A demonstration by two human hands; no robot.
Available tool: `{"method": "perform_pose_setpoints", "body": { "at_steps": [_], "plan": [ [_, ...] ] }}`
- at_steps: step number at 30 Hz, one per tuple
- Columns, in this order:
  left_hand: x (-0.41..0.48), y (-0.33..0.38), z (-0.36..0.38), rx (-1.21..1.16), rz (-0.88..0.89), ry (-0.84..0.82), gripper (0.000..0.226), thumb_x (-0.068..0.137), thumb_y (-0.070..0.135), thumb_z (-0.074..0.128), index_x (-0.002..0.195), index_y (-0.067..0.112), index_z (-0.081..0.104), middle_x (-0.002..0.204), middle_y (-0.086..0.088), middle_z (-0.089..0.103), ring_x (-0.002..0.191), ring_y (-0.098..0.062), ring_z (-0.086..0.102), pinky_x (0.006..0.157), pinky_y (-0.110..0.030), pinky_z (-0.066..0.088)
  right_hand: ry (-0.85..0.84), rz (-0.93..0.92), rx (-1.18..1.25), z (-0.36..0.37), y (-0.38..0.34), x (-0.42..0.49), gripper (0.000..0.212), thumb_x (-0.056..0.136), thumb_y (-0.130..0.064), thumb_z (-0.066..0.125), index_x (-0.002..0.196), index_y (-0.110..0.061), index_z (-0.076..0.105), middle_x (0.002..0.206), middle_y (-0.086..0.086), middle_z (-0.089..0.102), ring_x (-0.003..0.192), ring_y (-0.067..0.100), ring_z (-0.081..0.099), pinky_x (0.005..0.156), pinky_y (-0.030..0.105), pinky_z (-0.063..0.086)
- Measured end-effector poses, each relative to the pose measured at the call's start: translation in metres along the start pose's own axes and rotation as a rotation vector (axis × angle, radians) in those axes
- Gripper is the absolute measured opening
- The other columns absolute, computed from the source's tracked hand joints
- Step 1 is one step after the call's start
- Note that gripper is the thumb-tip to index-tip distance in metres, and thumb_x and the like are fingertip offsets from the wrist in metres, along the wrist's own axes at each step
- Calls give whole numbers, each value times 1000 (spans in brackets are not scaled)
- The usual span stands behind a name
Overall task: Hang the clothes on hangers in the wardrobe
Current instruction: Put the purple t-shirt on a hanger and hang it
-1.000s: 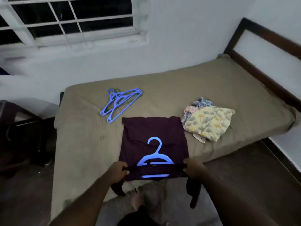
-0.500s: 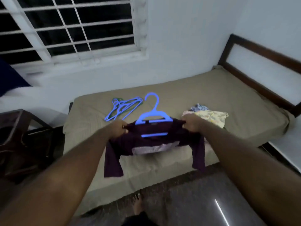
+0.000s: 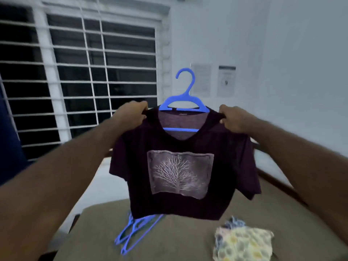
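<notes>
- Left hand (image 3: 131, 117): fingers curled, gripping one shoulder of the shirt (image 3: 180, 172).
- Right hand (image 3: 232, 118): fingers curled, gripping the other shoulder.
- Shirt: dark, tree print, held up in the air above the bed (image 3: 169, 242).
- Hanger (image 3: 185, 102): blue, seated inside the neck, hook upright.
- Spare hangers (image 3: 135, 230): blue, lying on the bed.
- Folded clothes (image 3: 243, 243): on the bed, near the spares.
- Status: one shirt appeared hangered; the wardrobe was out of view, so hanging it there and hangering the pile seemed left.

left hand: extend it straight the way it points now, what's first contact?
The way looks free near the left hand, which grips the T-shirt by the shoulder. Further along that line is the barred window, near its right edge; probably first, depth unclear.
</notes>
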State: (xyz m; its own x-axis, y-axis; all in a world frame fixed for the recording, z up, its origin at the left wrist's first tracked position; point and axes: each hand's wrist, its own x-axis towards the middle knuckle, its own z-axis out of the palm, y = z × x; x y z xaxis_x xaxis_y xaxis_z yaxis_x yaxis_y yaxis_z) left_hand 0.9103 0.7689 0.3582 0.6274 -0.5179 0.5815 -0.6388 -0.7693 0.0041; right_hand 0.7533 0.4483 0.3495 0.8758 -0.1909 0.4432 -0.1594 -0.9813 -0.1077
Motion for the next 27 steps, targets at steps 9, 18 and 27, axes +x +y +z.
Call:
{"method": "perform_pose_setpoints", "body": {
  "at_steps": [9,18,27],
  "plan": [
    [54,27,-109,137,108,165,21,87,21,61,106,13,64,105,-15,66,98,-38,61,81,-45,51,307,-5,-105,-117,-1,14,7,97,-15,50,98,-19,56,113,17,64,102,35,56,78,35,38],
    [59,30,-93,95,174,189,29,94,31,56,122,21,58,112,-12,66,104,-37,60,82,-42,47,276,111,-204,-125,-2,-9,13,99,-18,48,108,-9,53,106,18,60,88,31,51,74,39,44],
    [82,42,3,-53,339,-50,24,94,34,57,111,19,62,110,-7,64,104,-30,58,79,-37,45,-36,400,-261,-77,0,-63,11,95,-21,54,103,-13,56,105,7,59,97,28,54,80,36,44]
  ]
}}
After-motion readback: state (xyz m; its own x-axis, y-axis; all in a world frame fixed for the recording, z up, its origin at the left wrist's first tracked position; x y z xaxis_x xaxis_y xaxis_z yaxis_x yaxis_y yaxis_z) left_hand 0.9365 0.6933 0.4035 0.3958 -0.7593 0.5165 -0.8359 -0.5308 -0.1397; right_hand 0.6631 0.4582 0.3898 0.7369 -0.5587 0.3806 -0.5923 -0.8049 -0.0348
